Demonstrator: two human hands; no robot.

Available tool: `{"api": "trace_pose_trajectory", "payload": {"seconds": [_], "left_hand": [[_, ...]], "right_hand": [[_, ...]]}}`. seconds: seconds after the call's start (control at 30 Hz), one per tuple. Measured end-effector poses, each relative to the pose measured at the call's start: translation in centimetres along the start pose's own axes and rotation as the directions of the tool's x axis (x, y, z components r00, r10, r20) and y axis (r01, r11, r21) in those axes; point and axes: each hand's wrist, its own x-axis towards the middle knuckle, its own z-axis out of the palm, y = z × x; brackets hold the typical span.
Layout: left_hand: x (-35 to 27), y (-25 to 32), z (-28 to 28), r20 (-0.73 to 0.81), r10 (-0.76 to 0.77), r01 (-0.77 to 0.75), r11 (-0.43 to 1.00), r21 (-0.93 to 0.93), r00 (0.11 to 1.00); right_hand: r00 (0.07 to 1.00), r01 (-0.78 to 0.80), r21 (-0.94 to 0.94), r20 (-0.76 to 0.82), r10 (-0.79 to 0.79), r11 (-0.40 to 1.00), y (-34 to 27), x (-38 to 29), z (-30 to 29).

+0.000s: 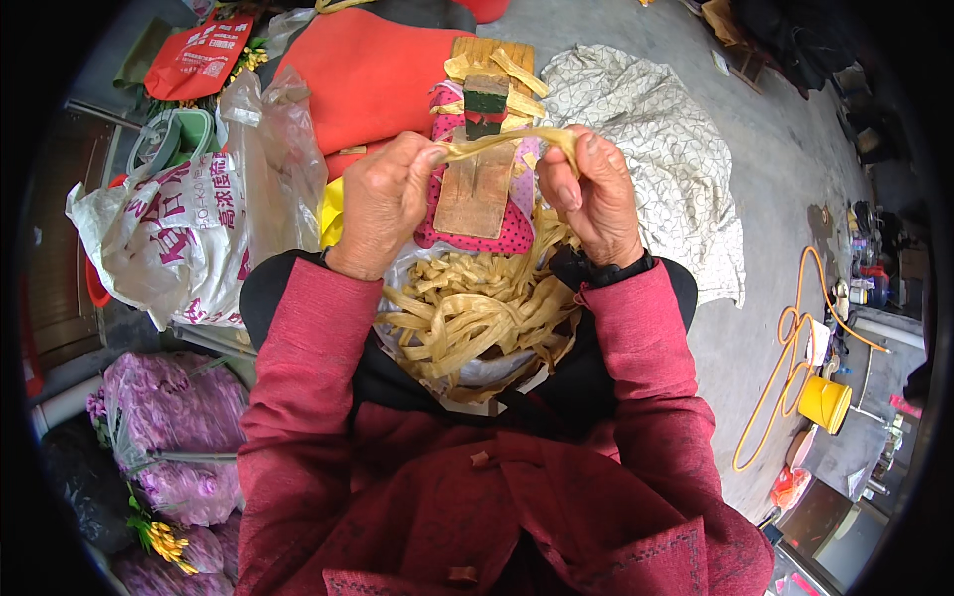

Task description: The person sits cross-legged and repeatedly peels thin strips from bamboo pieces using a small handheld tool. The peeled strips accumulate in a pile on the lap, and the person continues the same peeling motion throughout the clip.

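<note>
A tan, flat, fibrous strip [507,139] is stretched between my hands. My left hand [381,200] pinches one end between thumb and fingers. The other end hangs folded over the fingers of my right hand [598,195]. Below the strip lies a worn wooden block [477,195] with a dark green block [484,100] at its far end. Pink dotted cloth [519,232] sits under the wood. Between my knees, a plastic-lined container [477,371] holds a heap of similar strips [477,313], some cut short. More pieces [519,71] rest on a wooden board [475,47] beyond.
Red fabric [373,74] spreads at the far left, beside a printed white plastic bag [186,223]. Bagged purple flowers [175,432] stand at lower left. To the right are a patterned cloth [648,149], an orange hose [782,372] and a yellow bucket [824,403].
</note>
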Motion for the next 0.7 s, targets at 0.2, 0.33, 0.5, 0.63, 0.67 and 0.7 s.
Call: {"api": "trace_pose_trajectory", "payload": {"seconds": [0.2, 0.33, 0.5, 0.63, 0.67, 0.7], "left_hand": [[-1.0, 0.6, 1.4, 0.333, -0.144, 0.273, 0.883, -0.381, 0.932], [-0.9, 0.2, 1.5, 0.376, -0.14, 0.28, 0.895, -0.348, 0.916], [-0.9, 0.0, 1.8, 0.228, 0.027, -0.02, 0.999, -0.029, 0.973], [-1.0, -0.5, 2.1, 0.175, 0.078, -0.046, 0.983, -0.18, 0.981], [-1.0, -0.6, 2.2, 0.192, 0.025, 0.028, 0.963, -0.266, 0.981], [-1.1, -0.7, 2.3, 0.222, -0.025, 0.103, 0.932, -0.347, 0.975]], "right_hand": [[0.981, 0.171, -0.708, 0.055, -0.187, 0.685, 2.2, 0.4, 1.2], [0.91, 0.338, -0.931, 0.286, -0.299, 0.136, 4.0, 0.3, 0.6], [0.981, 0.189, -0.945, 0.171, -0.09, 0.266, 4.9, 0.2, 0.2], [0.988, 0.09, -0.769, 0.151, 0.043, 0.632, 5.4, 0.2, 0.7], [0.993, 0.048, -0.758, 0.109, 0.053, 0.651, 5.4, 0.2, 0.8], [0.995, 0.034, -0.736, 0.092, 0.05, 0.676, 5.4, 0.2, 0.8]]}}
